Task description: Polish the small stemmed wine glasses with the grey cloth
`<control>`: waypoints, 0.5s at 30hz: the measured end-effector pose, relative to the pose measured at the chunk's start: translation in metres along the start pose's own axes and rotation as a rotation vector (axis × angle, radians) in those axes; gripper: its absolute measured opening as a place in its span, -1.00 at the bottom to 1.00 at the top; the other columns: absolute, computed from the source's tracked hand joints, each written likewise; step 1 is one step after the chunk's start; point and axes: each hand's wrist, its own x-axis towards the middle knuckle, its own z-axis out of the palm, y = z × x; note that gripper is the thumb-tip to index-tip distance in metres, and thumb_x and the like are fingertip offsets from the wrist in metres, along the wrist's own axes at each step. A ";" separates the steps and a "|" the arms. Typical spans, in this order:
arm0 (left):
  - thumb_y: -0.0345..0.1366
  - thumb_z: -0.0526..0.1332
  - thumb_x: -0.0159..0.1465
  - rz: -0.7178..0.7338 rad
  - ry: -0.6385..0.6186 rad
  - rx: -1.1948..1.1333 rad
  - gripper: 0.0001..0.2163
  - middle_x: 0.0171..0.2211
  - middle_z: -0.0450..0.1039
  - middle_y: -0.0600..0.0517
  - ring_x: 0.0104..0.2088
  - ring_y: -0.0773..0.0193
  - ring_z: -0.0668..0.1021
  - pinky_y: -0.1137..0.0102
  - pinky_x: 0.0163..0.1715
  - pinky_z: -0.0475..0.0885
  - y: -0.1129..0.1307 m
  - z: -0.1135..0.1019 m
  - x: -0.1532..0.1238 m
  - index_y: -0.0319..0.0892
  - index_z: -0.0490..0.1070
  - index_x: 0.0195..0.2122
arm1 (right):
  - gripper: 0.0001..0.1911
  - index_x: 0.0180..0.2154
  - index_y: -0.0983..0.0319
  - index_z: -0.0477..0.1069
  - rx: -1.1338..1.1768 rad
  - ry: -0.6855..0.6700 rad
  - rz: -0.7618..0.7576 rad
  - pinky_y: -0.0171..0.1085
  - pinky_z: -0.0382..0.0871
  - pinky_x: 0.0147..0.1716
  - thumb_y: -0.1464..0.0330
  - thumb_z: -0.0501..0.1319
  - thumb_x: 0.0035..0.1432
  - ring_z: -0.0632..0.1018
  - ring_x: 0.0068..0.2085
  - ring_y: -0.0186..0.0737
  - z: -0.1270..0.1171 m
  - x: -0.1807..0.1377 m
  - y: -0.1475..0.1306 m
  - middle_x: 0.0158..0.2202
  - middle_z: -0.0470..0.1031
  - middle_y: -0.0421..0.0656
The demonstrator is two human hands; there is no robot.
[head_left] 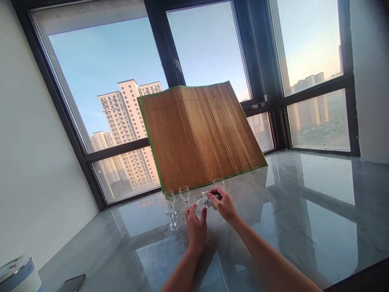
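where the wine glass is: between both hands
left hand: beside it; cannot tell if pinching
right hand: pinching white cloth
glass: likely light, slick, brittle; best held by stem

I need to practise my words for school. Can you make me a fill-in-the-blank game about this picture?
1. The bamboo mat has a ____ edge.
2. The lidded cup stands to the ____ of the smartphone.
3. The left hand is nearer than the ____ hand to the two overlapping wine glasses.

Missing words: green; left; right.
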 end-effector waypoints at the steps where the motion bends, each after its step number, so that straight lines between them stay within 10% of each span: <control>1: 0.06 0.11 0.30 -0.009 0.005 0.005 -0.52 -0.11 0.36 -0.15 -0.17 0.10 0.47 0.24 -0.11 0.37 -0.003 0.000 0.001 -0.23 0.40 0.03 | -0.83 -0.36 0.21 0.45 0.023 -0.035 0.015 -0.24 0.41 -0.36 0.26 0.23 0.01 0.55 -0.36 -0.17 -0.001 0.001 0.000 -0.38 0.57 -0.12; 15: -0.01 0.18 0.28 0.179 -0.010 0.030 -0.63 -0.28 0.31 -0.01 -0.37 0.23 0.41 0.31 -0.25 0.38 0.005 -0.015 0.006 -0.17 0.43 -0.03 | -0.25 0.16 0.19 0.10 0.166 -0.129 0.034 -0.32 0.37 -0.49 0.47 0.11 -0.17 0.46 -0.44 -0.32 -0.005 0.001 0.007 -0.12 0.49 -0.08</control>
